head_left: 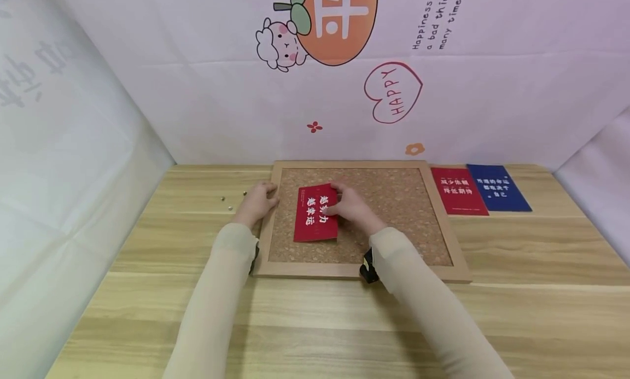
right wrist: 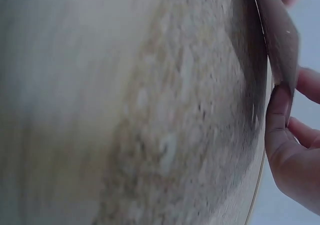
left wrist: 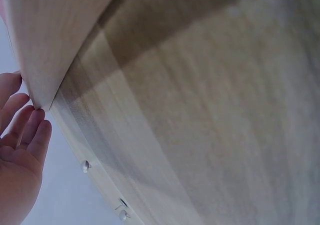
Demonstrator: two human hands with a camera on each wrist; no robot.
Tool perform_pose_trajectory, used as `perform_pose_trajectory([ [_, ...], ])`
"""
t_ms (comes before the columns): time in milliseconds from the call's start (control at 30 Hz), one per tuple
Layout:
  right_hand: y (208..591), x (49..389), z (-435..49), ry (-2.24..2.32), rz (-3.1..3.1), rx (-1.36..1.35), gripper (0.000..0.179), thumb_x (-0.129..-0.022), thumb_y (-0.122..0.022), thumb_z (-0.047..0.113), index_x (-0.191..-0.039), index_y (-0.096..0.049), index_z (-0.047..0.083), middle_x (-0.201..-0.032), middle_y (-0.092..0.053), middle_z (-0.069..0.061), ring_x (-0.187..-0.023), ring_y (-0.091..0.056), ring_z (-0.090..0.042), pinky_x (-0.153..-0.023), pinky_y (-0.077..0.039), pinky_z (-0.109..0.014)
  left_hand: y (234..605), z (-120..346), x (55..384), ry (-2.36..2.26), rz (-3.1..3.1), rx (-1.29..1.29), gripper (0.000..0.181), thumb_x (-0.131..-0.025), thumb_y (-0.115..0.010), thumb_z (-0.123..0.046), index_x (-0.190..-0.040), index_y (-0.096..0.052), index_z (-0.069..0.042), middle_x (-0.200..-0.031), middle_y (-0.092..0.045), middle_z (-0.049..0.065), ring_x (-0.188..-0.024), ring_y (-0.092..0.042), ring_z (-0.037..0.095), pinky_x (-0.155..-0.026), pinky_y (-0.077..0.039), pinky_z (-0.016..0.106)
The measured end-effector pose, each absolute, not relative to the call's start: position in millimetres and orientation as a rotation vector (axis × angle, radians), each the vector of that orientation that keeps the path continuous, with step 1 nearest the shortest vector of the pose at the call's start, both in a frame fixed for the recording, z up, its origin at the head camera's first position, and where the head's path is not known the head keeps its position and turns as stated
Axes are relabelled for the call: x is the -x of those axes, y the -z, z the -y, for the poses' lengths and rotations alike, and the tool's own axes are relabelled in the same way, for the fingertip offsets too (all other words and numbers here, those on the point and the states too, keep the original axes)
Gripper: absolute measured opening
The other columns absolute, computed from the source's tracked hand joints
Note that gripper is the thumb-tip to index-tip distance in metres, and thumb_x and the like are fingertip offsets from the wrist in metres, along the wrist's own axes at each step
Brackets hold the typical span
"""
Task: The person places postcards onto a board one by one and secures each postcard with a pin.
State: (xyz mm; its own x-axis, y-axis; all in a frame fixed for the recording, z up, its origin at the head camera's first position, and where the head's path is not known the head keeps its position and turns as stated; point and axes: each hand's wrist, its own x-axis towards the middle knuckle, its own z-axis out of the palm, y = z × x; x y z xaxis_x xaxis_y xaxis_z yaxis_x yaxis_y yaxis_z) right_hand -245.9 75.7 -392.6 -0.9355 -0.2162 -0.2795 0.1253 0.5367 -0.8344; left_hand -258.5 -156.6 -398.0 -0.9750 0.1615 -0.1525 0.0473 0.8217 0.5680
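A red card (head_left: 310, 220) with white characters lies over the left part of a cork board (head_left: 394, 215) in a light wooden frame. My right hand (head_left: 355, 207) pinches the card's right side. In the right wrist view, the card (right wrist: 280, 40) stands tilted off the cork, its edge between the thumb (right wrist: 280, 110) and fingers. At the frame's left edge is my left hand (head_left: 256, 204), its fingertips touching the wood. The left wrist view shows those fingers (left wrist: 42, 140) loosely extended against the frame's side (left wrist: 50, 45).
Several small metal pins (head_left: 230, 208) lie on the wooden table (head_left: 305, 324) left of the board. Another red card (head_left: 460, 192) and a blue card (head_left: 499, 188) lie to its right, slightly overlapping. A printed white cloth (head_left: 221, 111) hangs behind.
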Motion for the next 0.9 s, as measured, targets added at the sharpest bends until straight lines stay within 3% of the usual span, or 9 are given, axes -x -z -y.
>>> perform_pose_trajectory([
  [300,396.8,244.7,-62.9,1.17,-2.541,0.203,0.09,-0.078,-0.076,0.008,-0.15,-0.023,0.0,-0.153,-0.031,-0.021,-0.143,-0.029,-0.034,-0.119,-0.026,-0.045,395.7,155.6,257.1,-0.878,-2.808,-0.149,0.046,-0.099,-0.049,-0.015,-0.14,-0.042,0.005,-0.15,-0.035,0.024,-0.141,-0.032,0.039,-0.117,-0.029,0.046],
  [900,396.6,238.6,-45.2,0.963,-2.66,0.262,0.087,-0.078,-0.078,0.016,-0.148,-0.029,0.0,-0.154,-0.03,-0.02,-0.143,-0.029,-0.035,-0.118,-0.027,-0.045,396.5,155.7,257.8,-0.895,-2.805,-0.139,0.046,-0.098,-0.05,-0.013,-0.14,-0.042,0.005,-0.149,-0.035,0.023,-0.14,-0.033,0.038,-0.117,-0.028,0.046],
])
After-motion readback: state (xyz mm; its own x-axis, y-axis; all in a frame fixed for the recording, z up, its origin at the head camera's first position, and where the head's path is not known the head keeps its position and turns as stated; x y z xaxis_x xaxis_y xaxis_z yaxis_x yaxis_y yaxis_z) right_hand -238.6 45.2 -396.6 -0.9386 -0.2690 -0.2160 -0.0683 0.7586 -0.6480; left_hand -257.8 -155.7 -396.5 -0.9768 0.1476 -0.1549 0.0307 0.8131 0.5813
